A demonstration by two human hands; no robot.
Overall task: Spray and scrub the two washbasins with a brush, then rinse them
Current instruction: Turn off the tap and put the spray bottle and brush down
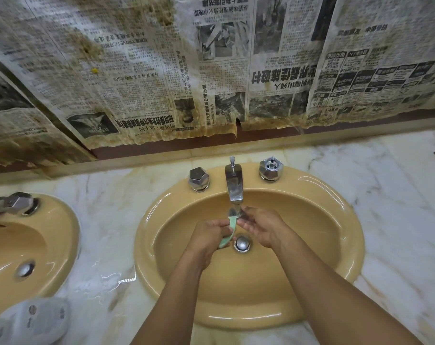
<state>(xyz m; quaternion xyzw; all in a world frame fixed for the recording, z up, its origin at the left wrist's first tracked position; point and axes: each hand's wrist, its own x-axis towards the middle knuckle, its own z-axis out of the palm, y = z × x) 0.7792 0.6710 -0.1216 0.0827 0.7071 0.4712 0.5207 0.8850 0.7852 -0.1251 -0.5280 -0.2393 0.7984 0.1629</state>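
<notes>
Both my hands are over the tan right washbasin (323, 245), just under its chrome spout (233, 185). My left hand (209, 235) grips the pale green handle of a small brush (230, 229), whose bristle end points up under the spout. My right hand (258, 226) has its fingers at the brush head; whether it pinches the bristles is unclear. Water at the spout mouth is hard to make out. The chrome drain plug (242, 243) lies below the hands. The second tan washbasin (57, 245) sits at the left edge, partly out of view.
Two faceted chrome tap knobs (199, 179) (270, 169) flank the spout. A wet marble counter (112, 220) surrounds both basins. A white blurred object (34, 319) lies at the bottom left. Stained newspaper (211, 66) covers the wall behind.
</notes>
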